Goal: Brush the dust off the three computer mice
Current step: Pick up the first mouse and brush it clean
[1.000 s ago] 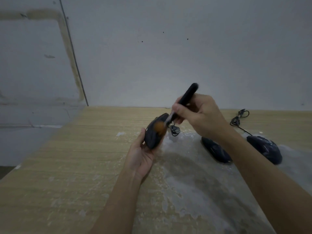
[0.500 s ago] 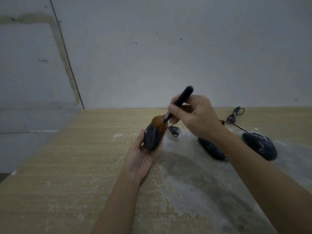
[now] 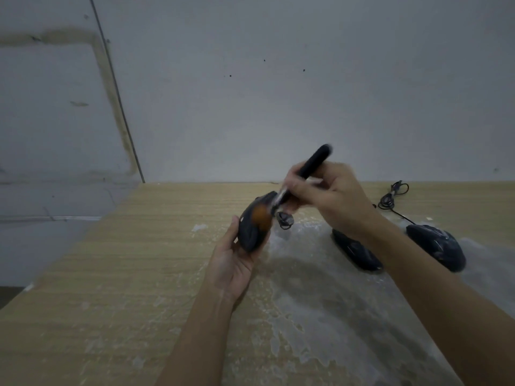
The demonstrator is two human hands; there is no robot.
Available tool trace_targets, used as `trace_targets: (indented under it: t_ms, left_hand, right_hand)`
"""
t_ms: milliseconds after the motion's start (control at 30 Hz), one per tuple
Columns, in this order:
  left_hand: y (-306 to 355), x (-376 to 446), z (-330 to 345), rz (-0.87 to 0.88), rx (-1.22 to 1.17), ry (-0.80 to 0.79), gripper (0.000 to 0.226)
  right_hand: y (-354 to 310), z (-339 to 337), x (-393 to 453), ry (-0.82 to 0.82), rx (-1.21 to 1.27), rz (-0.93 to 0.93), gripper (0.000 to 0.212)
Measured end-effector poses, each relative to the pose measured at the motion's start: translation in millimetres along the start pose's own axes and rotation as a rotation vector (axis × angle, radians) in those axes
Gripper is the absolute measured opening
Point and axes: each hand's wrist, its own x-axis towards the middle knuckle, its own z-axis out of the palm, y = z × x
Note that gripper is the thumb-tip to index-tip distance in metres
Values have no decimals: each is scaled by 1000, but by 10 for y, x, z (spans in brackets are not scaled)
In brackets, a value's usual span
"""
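My left hand [image 3: 231, 263] holds a dark computer mouse [image 3: 250, 232] tilted up above the wooden table [image 3: 125, 274]. My right hand [image 3: 331, 196] grips a brush [image 3: 312, 165] by its black handle; the orange bristles [image 3: 260, 217] rest on the held mouse's top. A short coil of the mouse's cable [image 3: 284, 218] hangs just right of it. A second dark mouse [image 3: 356, 252] lies on the table, partly hidden behind my right forearm. A third dark mouse [image 3: 437, 246] lies further right, its cable [image 3: 393, 195] bundled near the wall.
A pale dusty smear [image 3: 320, 302] covers the table's right half, under the two lying mice. A grey wall [image 3: 278, 93] rises right behind the table. The table's left edge [image 3: 83, 240] runs diagonally, with floor beyond it.
The brush bristles slid down from the mouse's front end to the middle of its top. My left hand keeps the mouse in about the same place.
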Motion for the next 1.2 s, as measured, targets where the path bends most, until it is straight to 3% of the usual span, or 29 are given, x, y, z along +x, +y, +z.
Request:
trace_targets:
  t_ms: [67,100,200,233,367,500,633,767,800,900,933,1033,1067,1167,1200]
  left_hand:
    - [-33,-5,2,0,85,1,34]
    - [-42,-3,7,8,81,-1,34]
    - [-15,10,10,13,-2,1,32]
    - [-6,12,11,8,-9,0,32]
    - [-16,19,-4,15,28,-11,33]
    - [-31,11,-3,-6,57,-1,31]
    - [-58,24,-7,-17,129,-37,39]
    - [-97,51,-8,-25,160,-39,52]
    - [-106,53,-11,-21,158,-48,53]
    - [-109,74,-34,4,158,-61,52]
    - [-103,77,-35,15,156,-59,52]
    - [-98,73,-36,45,163,-52,53]
    - [-93,64,-28,52,164,-61,54]
    - [-87,51,-25,69,170,-62,52]
    - [-85,52,-25,79,182,-54,47]
  right_hand:
    - [-22,31,-49,-233,-76,87,5]
    - [-6,36,-48,-216,-137,70,5]
    - [38,-6,19,138,-218,-88,5]
    - [42,-23,17,186,-190,-120,6]
    - [45,30,-69,-19,-77,-55,17]
    - [58,-43,2,199,-86,-107,10]
    - [18,-74,-50,-55,44,16,24]
    - [108,-124,23,251,-55,-35,5]
    - [110,-147,12,231,10,-22,7]
    - [93,-158,-65,-42,112,91,27]
    - [113,-150,-64,-38,59,92,26]
    - [150,-145,-10,203,-80,-5,4]
    - [150,-151,-9,192,-69,-6,4]
    - [110,-154,-66,-66,30,93,25]
    - [118,-152,-66,-53,18,95,23]
